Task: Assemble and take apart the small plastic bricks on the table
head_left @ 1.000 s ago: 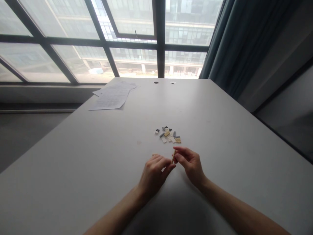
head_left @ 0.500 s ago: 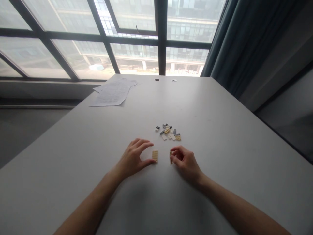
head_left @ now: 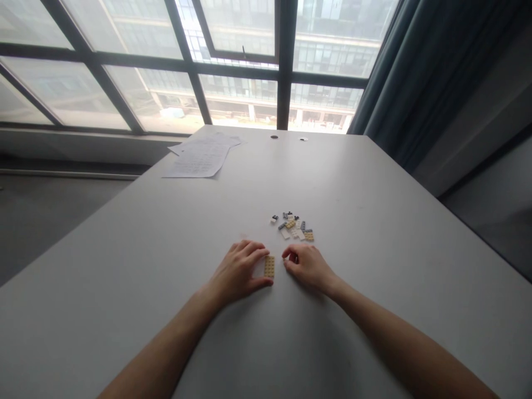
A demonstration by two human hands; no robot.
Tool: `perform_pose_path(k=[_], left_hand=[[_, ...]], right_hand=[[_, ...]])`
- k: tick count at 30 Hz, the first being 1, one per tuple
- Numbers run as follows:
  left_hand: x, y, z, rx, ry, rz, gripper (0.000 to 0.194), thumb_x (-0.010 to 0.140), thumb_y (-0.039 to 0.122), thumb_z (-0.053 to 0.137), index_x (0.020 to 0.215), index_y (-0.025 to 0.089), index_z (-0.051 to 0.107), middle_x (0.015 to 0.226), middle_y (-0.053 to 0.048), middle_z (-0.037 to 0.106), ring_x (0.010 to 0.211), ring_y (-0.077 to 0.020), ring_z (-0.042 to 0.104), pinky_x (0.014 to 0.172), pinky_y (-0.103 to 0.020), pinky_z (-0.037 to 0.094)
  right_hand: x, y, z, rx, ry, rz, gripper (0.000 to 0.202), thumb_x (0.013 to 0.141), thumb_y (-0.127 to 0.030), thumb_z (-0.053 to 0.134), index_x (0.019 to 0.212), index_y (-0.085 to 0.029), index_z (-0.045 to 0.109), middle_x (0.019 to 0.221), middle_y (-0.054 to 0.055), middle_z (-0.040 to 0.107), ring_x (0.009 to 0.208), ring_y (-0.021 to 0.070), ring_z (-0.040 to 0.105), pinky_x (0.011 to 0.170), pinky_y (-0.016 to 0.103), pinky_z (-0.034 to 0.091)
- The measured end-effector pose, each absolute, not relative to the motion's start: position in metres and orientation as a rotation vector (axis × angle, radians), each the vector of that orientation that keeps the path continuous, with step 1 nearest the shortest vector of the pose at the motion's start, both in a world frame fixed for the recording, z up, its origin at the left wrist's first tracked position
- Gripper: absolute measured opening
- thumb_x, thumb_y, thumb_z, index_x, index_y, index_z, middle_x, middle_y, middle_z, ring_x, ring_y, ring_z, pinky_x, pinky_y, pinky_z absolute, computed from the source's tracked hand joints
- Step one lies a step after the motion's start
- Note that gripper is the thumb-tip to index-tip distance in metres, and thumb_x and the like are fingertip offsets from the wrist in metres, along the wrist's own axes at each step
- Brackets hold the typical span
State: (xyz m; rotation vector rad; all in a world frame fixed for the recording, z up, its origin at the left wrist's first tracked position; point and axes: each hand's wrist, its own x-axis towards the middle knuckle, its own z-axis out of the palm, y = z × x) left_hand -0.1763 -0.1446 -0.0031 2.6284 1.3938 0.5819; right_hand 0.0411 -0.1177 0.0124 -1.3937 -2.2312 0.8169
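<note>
Between thumb and fingers of a wide-spread left hand (head_left: pixel 238 270), a tan plate (head_left: pixel 270 266) lies flat, whether gripped or merely framed unclear. Just beside, the right hand (head_left: pixel 308 266) curls nearly closed, any contents hidden. Beyond, bricks (head_left: pixel 290 224) cluster on the white table (head_left: pixel 374 227).

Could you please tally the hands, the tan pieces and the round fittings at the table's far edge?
Hands: 2 (left hand, right hand)
Tan pieces: 3 in view (studded plate, near pile piece, far pile piece); others may be hidden
Round fittings: 2 (dark one, pale one)
Total: 7
</note>
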Motion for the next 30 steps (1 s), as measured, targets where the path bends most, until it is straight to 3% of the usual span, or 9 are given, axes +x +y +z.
perform_pose_path(k=[15,23,30], left_hand=[[-0.176,-0.145,-0.004,2.625,1.382,0.633,0.053,0.071,0.052,0.07,0.113,0.021,0.06,0.113,-0.01,0.062,0.106,-0.0273,0.052,0.091,-0.041,0.04],[-0.175,-0.146,-0.003,2.626,1.377,0.607,0.052,0.073,0.051,0.068,0.114,0.021,0.059,0.114,-0.01,0.061,0.107,-0.0273,0.051,0.092,-0.041,0.039],[-0.174,-0.146,-0.003,2.625,1.37,0.608,0.048,0.075,0.047,0.067,0.114,0.022,0.06,0.114,-0.01,0.06,0.107,-0.027,0.051,0.093,-0.042,0.039]], right_hand=[[0.056,-0.122,0.009,-1.49,-2.263,0.651,0.021,0.087,-0.021,0.052,0.101,-0.019,0.068,0.087,0.006,0.071,0.078,0.0184,0.064,0.076,0.028,0.043],[0.075,-0.123,0.01,-1.027,-2.523,0.706,0.042,0.082,-0.006,0.047,0.118,-0.022,0.062,0.101,0.006,0.063,0.088,0.0159,0.06,0.082,0.026,0.045],[0.068,-0.131,0.007,-0.955,-2.576,0.634,0.034,0.084,-0.013,0.053,0.115,-0.022,0.064,0.098,0.007,0.063,0.088,0.0179,0.059,0.08,0.027,0.045]])
